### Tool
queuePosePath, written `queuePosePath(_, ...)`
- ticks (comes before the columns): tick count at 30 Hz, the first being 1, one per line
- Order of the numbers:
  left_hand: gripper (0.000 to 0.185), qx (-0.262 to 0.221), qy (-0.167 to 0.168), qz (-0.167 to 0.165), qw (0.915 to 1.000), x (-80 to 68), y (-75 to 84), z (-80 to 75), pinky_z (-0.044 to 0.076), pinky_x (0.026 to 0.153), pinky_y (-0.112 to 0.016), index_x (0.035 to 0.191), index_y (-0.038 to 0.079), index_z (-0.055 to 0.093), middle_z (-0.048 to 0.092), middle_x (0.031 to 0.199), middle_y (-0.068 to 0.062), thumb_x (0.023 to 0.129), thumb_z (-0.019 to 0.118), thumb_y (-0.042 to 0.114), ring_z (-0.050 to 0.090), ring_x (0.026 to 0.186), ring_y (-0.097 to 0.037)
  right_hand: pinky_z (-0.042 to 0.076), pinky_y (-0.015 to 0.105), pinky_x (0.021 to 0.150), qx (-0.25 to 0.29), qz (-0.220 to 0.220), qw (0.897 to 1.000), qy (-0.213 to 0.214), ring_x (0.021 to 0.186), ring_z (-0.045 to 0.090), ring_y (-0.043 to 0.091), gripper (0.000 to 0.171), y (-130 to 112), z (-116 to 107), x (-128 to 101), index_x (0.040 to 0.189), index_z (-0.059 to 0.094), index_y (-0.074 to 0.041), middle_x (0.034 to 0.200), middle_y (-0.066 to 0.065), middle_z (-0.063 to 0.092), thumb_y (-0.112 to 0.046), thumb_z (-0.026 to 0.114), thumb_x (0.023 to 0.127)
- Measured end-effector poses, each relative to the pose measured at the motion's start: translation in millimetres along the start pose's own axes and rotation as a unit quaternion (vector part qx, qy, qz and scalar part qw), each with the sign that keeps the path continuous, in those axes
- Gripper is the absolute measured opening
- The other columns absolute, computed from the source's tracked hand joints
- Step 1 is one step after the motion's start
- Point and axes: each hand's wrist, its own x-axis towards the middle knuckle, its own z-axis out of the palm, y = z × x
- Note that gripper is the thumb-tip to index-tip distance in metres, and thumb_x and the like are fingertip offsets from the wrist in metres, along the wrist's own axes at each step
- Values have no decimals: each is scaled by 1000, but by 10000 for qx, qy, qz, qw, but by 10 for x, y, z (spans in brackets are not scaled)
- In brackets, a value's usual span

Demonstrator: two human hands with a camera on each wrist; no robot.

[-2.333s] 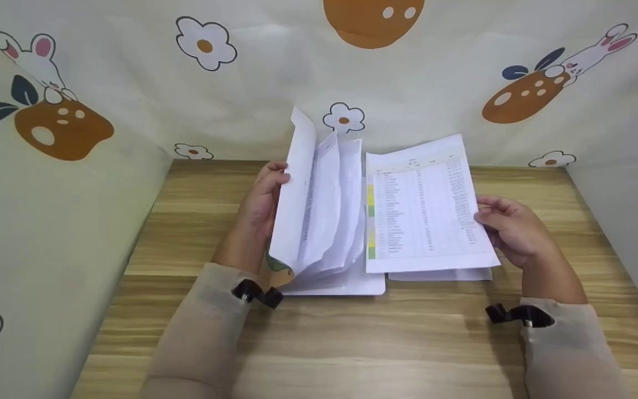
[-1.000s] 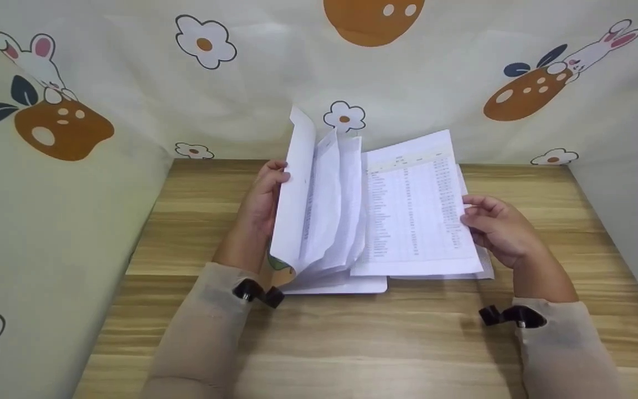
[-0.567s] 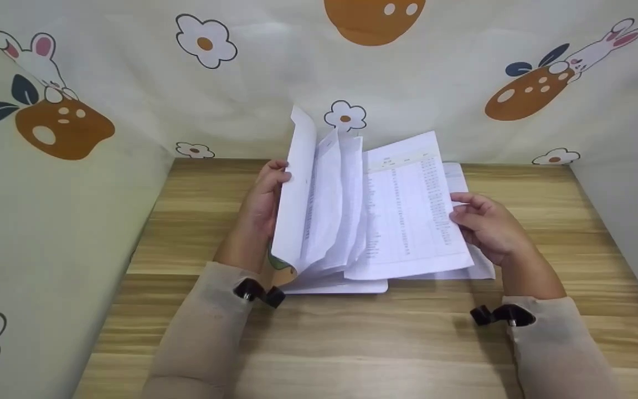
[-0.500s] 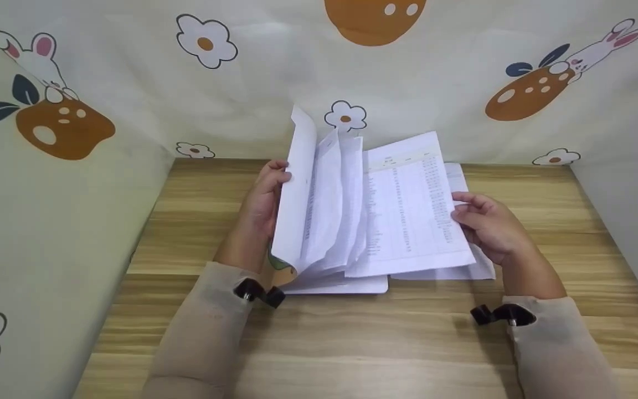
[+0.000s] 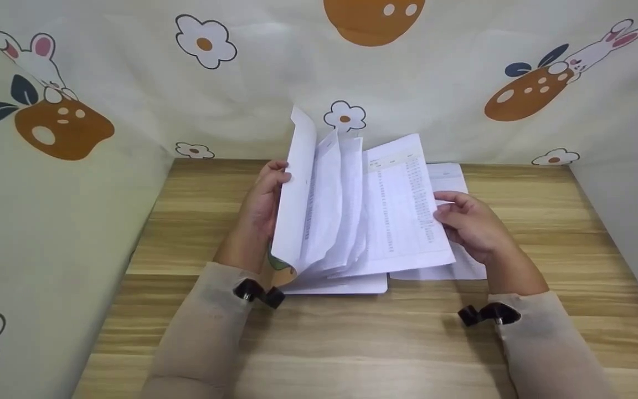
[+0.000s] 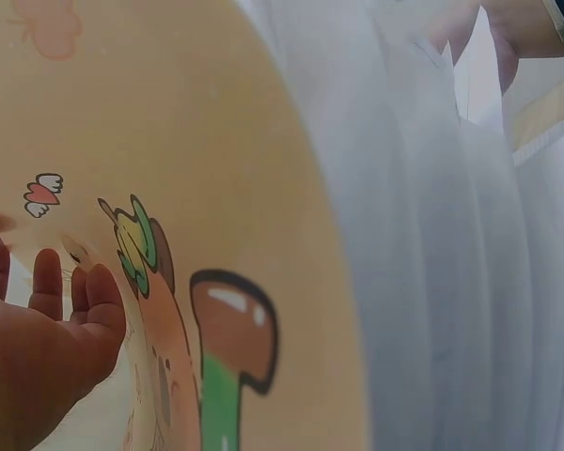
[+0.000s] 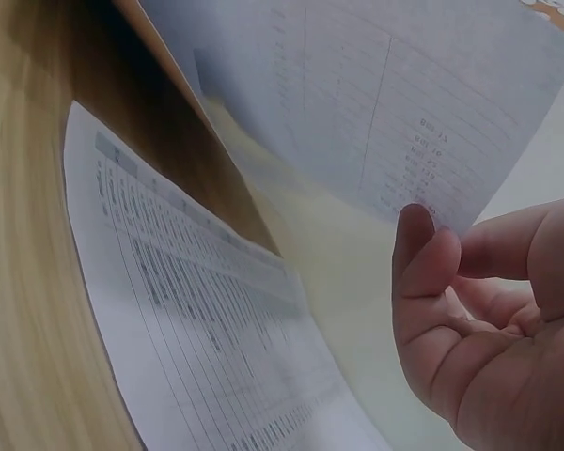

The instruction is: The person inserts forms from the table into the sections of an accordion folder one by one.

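Observation:
A white expanding folder [image 5: 319, 210] stands fanned open on the wooden table [image 5: 319, 343]. My left hand [image 5: 263, 202] holds its outer flap upright, thumb on the front edge and fingers behind. In the left wrist view those fingers [image 6: 47, 319] lie against the cartoon-printed cover [image 6: 216, 235], with white dividers [image 6: 451, 282] beside it. My right hand [image 5: 466, 221] pinches the right edge of a printed sheet [image 5: 402, 210], whose left edge reaches in among the dividers. In the right wrist view the fingertips [image 7: 428, 272] pinch that printed sheet [image 7: 385, 113], lifted off the table.
More printed sheets [image 5: 454, 177] lie flat on the table under and behind my right hand; one printed sheet [image 7: 169, 310] also shows in the right wrist view. Cloth walls with rabbit and flower prints [image 5: 53, 122] close in the left, back and right sides.
My right hand has carried the printed sheet leftward, tilting it up against the folder's dividers and uncovering the sheets beneath. The left hand and the folder have stayed still.

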Motion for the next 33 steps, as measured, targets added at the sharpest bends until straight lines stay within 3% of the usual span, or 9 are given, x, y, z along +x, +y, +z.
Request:
queuePosePath(15,18,-16,-1,-5,10000,4,-21,4,56,71,-27,107,23,55,65,105,0,97,49,10,67,88,-15,61,25,73,-245,45,9994,-255,80,70,11,51,3,504,192,153,49,-2,102,1,67,0,57,103)
queuePosePath(22,17,1,59,162,9999,17,-33,3,55,72,-26,104,22,56,65,104,0,96,48,9,65,89,-14,61,26,72,-421,152,9984,-348,81,71,12,48,21,683,272,150,53,-3,100,0,69,-3,59,103)
queuePosePath(33,16,61,100,87,9999,15,-29,13,55,73,-27,105,23,55,65,106,-1,96,50,11,65,91,-15,58,23,68,-466,250,9978,-394,81,71,13,47,52,889,348,147,57,-6,98,-2,73,0,61,101)
